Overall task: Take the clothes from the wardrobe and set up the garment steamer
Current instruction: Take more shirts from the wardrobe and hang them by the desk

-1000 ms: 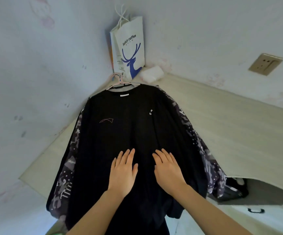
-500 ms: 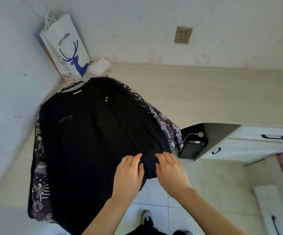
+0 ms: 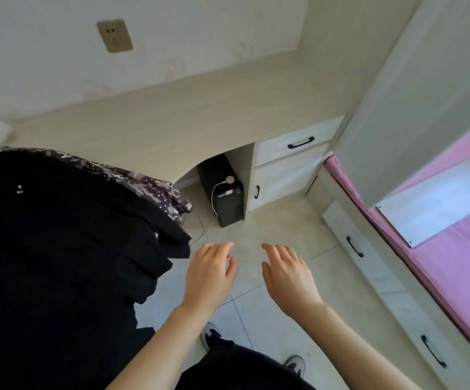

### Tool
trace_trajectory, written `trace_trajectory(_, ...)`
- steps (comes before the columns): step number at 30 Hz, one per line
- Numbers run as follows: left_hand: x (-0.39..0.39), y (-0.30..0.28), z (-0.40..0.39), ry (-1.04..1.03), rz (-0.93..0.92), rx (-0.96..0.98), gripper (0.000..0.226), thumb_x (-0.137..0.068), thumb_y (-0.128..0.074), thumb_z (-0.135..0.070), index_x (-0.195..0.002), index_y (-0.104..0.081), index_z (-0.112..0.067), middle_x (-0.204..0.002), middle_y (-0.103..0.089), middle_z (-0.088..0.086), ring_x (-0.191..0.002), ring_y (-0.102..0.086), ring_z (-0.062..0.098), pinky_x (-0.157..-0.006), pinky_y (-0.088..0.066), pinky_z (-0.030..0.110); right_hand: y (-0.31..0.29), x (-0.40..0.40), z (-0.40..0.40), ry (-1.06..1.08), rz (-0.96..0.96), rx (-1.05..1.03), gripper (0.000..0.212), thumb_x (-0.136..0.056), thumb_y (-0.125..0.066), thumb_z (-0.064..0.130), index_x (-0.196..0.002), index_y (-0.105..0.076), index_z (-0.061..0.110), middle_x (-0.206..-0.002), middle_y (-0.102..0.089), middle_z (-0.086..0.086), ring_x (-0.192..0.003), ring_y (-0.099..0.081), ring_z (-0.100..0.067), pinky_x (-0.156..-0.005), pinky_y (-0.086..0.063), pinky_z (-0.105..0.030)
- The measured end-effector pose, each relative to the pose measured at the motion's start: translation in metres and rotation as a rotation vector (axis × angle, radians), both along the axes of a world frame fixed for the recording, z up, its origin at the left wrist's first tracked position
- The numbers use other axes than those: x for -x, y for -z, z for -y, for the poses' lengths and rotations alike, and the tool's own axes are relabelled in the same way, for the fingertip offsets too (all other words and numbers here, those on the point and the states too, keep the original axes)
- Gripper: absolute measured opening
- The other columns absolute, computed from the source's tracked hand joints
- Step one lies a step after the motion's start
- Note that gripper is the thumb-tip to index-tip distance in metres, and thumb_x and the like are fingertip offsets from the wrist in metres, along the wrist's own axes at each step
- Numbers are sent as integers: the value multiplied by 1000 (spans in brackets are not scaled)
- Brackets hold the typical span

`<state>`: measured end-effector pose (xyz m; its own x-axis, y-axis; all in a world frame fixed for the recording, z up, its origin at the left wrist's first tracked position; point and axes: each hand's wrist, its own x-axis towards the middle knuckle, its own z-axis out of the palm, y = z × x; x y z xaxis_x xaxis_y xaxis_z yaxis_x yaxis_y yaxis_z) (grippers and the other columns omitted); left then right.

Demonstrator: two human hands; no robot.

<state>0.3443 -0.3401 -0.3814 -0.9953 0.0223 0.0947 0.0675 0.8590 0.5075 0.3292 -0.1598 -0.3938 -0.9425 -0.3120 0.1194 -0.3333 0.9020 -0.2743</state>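
Black garment (image 3: 59, 249) draped over the pale surface (image 3: 200, 108); left hand (image 3: 210, 274) and right hand (image 3: 287, 274) spread, empty, above floor tiles (image 3: 284, 333).

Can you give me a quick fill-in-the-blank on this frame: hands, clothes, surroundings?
1. Both the left hand and the right hand hold ____.
2. The black garment lies on the desk, on top of a ____ patterned one.
3. A white cable is plugged into the black ____ standing under the desk.
4. The wall socket has ____ plugged into it.

Missing words: nothing; purple; box; nothing
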Motion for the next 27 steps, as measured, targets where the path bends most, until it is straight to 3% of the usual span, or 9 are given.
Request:
trace_trajectory(8, -12, 3, -126, 109, 127, -100, 24, -99, -48, -21, -110, -65, -10, -100, -68, 4, -98, -58, 22, -79, -52, 40, 3, -67, -147, 225, 19, 12, 25, -84, -69, 16, -108, -66, 11, -97, -68, -2, -89, -65, -25, -75, -54, -32)
trace_trajectory(15, -29, 18, -244, 358, 67, -24, 22, -97, -49, -20, -109, -66, -11, -99, -69, 0, -99, -58, 20, -79, -52, 34, 9, -115, -252, 368, 40, -4, 25, -82, -70, 16, -106, -66, 11, -94, -68, -3, -86, -64, -27, -73, -55, -34)
trace_trajectory(18, -32, 19, -281, 454, 55, 26, 35, -97, -38, -29, -109, -66, -12, -97, -69, -1, -97, -58, 19, -79, -51, 32, 10, -128, -285, 429, 58, -13, 23, -80, -72, 16, -102, -67, 11, -91, -67, -3, -82, -64, -28, -68, -55, -34)
trace_trajectory(27, 0, 21, -362, 609, 50, 171, 40, -92, -33, -34, -105, -66, -16, -91, -68, -6, -94, -58, 17, -66, -53, 35, 8, -129, -364, 599, 100, 4, 21, -84, -67, 19, -103, -66, 10, -92, -68, -4, -85, -63, -28, -67, -54, -36)
